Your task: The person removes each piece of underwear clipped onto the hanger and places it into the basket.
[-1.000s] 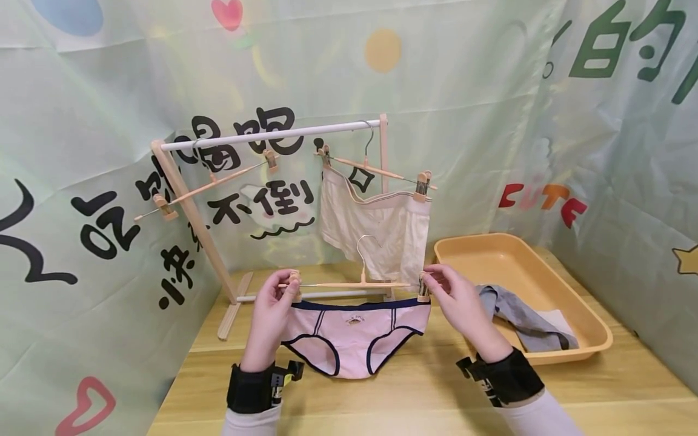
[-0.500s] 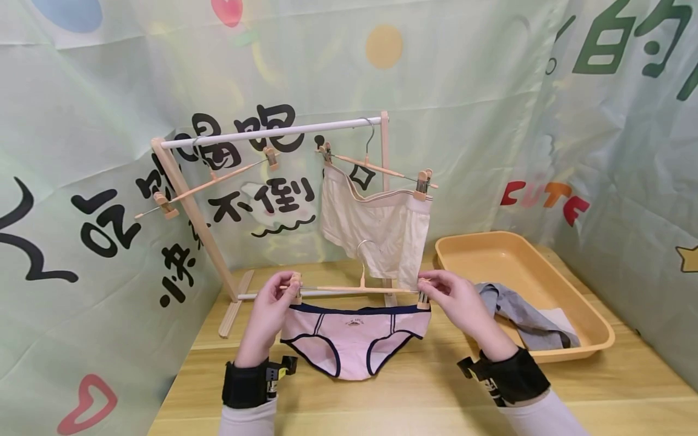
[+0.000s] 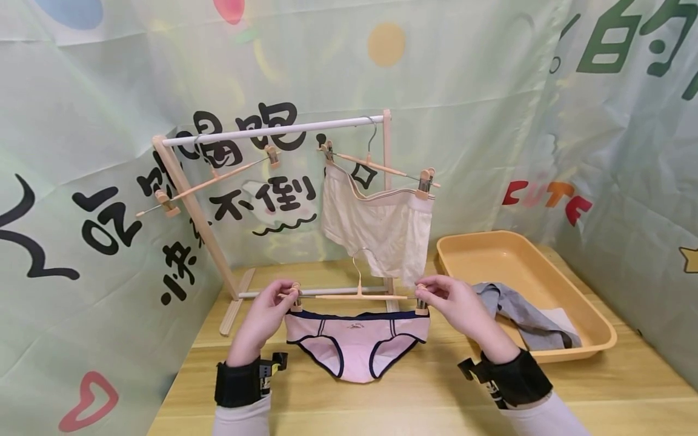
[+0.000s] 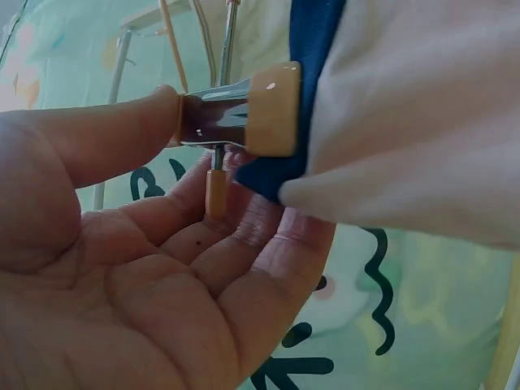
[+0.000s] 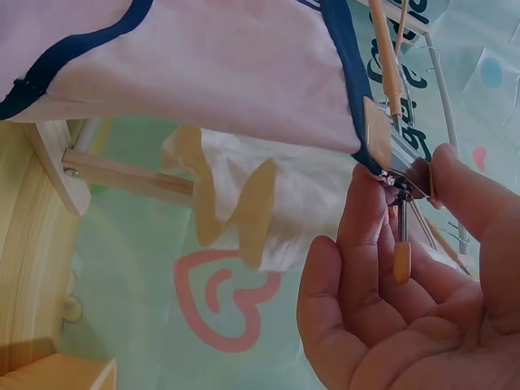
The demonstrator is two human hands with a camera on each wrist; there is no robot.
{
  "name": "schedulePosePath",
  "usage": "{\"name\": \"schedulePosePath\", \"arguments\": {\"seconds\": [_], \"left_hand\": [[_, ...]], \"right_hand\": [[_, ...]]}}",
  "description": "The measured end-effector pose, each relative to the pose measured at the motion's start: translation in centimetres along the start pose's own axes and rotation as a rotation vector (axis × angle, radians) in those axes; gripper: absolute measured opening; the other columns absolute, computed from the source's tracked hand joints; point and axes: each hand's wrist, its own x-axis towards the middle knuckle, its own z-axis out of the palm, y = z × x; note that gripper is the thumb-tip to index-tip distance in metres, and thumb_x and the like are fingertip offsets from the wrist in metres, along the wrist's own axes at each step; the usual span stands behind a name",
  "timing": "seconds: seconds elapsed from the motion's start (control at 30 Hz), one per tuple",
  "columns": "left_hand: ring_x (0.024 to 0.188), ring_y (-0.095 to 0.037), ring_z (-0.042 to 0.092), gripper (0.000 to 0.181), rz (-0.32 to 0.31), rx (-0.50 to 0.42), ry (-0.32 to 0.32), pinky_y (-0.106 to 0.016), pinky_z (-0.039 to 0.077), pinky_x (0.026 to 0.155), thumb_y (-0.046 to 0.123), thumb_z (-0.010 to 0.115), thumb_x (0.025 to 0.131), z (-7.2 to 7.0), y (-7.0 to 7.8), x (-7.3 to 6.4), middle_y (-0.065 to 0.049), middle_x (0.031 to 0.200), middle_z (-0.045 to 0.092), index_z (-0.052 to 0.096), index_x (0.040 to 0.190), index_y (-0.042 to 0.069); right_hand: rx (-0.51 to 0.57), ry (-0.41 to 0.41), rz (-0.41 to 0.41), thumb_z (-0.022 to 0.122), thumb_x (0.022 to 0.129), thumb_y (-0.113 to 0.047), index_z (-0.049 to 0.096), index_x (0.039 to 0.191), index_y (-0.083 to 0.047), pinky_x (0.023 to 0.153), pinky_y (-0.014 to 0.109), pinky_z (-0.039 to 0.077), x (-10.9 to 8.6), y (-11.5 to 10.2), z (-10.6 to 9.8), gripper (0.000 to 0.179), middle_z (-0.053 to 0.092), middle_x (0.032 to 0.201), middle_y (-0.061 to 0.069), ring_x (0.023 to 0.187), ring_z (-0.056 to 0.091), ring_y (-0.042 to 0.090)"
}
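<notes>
Pink underpants (image 3: 357, 348) with navy trim hang from a clip hanger (image 3: 338, 297) in front of the rack. My left hand (image 3: 266, 315) pinches the hanger's left clip (image 4: 272, 110), thumb on its end and fingers behind it. The clip's jaws bite the navy waistband there. At the other end, my right hand (image 3: 460, 309) pinches the right clip (image 5: 376, 134), which also sits on the waistband. The hanger's bar lies about level, its hook (image 3: 355, 266) pointing up in front of the white underpants (image 3: 378, 224).
A small wooden rack with a white rail (image 3: 272, 129) stands behind. A bare clip hanger (image 3: 218, 175) hangs at its left, and the white underpants hang clipped at its right. On the right, a yellow tray (image 3: 480, 242) holds a grey cloth (image 3: 523, 318). Printed fabric walls surround the wooden table (image 3: 338, 412).
Both hands have lowered slightly with the hanger and pink underpants, the left side a little more. Each hand keeps its pinch on a clip. The head view has shifted slightly.
</notes>
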Motion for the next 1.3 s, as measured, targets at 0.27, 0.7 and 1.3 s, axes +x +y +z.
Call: {"name": "schedulePosePath", "arguments": {"seconds": [0.27,0.7,1.3], "left_hand": [[0.096,-0.028,0.057,0.028,-0.018,0.061,-0.006,-0.045,0.048,0.084,0.015,0.053,0.097,0.2,0.0,0.0,-0.021,0.110,0.061,0.057,0.119,-0.002],[0.102,-0.031,0.058,0.030,-0.034,0.216,-0.011,-0.052,0.050,0.089,0.020,0.053,0.097,1.0,-0.1,0.0,-0.019,0.113,0.064,0.057,0.119,0.000],[0.102,-0.017,0.056,0.037,0.398,0.264,0.143,-0.046,0.051,0.089,0.029,0.065,0.090,5.4,3.6,-0.9,-0.010,0.122,0.060,0.059,0.121,0.010]], "right_hand": [[0.005,-0.023,0.006,0.062,0.091,-0.035,0.066,0.110,-0.007,0.069,0.039,0.053,-0.2,0.0,0.0,0.034,0.071,0.091,0.006,0.080,0.062,0.014],[-0.010,0.043,-0.054,0.067,0.088,-0.025,0.066,0.108,-0.009,0.067,0.040,0.054,-0.2,-0.2,0.1,0.025,0.071,0.089,0.004,0.077,0.062,0.014],[-0.060,0.109,-0.106,0.067,0.086,-0.031,0.066,0.106,-0.012,0.068,0.042,0.057,-0.6,-0.8,0.0,0.027,0.071,0.084,0.002,0.076,0.064,0.013]]}}
